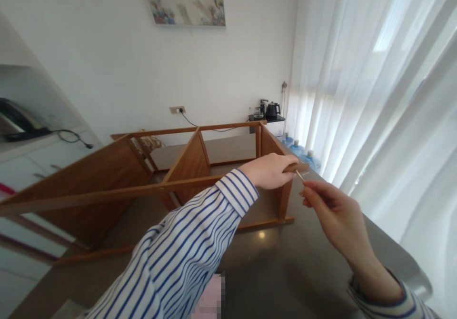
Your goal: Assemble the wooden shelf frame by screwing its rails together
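1. Pinched between the thumb and forefinger of the right hand (pixel 333 212) is a thin, straight, straw-coloured rod (pixel 300 175). That pinch is narrow, with the rod's upper part leaving the fingertips.
2. From the right-hand pinch, the rod points to 11 o'clock, its long axis running from 11 back to 5. Its far tip meets, or nearly meets, a brown, blunt wooden end piece (pixel 303 167); whether it touches or enters cannot be told. The right hand alone holds the rod; the left hand is just beside its tip.
3. At 10 o'clock from the right hand, the left hand (pixel 269 171) curls its fingers around the wooden end piece. Its blue-and-white striped cotton sleeve (pixel 193 238) crosses the near upper rail, hiding how that piece joins.
4. Slender, pale and plain, the rod shows no visible head; its material is too small to tell.
5. Stretching toward 9 o'clock, a brown, slatted-sided wooden shelf frame (pixel 193 154) lies lengthwise on a smooth grey-brown table (pixel 264 262), with flat panels set across it.
6. Beyond, at 1 o'clock from the left hand, stand clear blue plastic water bottles (pixel 310 160); farther off, at 12, is a black, round-bellied kettle (pixel 273 110).
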The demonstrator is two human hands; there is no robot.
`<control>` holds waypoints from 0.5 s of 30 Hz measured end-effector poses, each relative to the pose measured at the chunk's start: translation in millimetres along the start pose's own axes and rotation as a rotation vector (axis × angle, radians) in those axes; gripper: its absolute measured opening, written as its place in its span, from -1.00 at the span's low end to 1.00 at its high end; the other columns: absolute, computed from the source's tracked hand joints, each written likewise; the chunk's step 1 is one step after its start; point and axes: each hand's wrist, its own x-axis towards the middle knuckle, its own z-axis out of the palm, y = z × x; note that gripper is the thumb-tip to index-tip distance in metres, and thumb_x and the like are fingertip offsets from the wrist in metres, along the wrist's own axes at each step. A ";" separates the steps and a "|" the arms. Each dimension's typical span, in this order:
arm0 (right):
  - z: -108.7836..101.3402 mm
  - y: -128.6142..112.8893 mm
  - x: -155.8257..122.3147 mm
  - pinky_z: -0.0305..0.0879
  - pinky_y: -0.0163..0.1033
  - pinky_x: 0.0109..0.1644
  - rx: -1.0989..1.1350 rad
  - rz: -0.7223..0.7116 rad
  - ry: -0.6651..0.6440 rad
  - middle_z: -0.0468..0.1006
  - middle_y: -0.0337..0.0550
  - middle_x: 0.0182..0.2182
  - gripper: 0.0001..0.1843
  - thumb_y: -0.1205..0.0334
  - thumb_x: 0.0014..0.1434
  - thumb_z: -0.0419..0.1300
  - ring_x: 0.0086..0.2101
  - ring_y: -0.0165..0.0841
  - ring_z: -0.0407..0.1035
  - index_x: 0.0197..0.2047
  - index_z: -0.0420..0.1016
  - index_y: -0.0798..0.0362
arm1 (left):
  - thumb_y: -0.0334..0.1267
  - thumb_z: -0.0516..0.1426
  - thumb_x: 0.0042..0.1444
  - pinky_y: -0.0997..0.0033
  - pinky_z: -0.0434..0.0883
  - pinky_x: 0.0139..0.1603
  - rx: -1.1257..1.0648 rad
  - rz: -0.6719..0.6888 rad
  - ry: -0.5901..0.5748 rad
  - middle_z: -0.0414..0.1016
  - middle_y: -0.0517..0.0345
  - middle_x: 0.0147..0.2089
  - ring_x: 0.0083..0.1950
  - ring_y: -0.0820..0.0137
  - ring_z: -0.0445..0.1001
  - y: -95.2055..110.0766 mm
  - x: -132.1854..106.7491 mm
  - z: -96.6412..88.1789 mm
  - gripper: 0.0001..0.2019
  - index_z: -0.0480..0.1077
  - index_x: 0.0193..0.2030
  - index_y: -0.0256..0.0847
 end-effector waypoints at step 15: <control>-22.5 1.9 7.3 0.44 -0.20 -0.17 -0.459 -0.468 -0.167 0.55 -0.10 -0.14 -0.70 0.16 0.25 0.09 -0.21 -0.29 0.46 0.04 0.41 -0.03 | -0.17 -0.07 0.22 0.40 0.28 -0.07 -0.066 0.040 -0.022 0.48 0.11 -0.03 -0.06 0.31 0.44 -2.4 -1.6 -2.2 -0.65 0.28 0.10 -0.12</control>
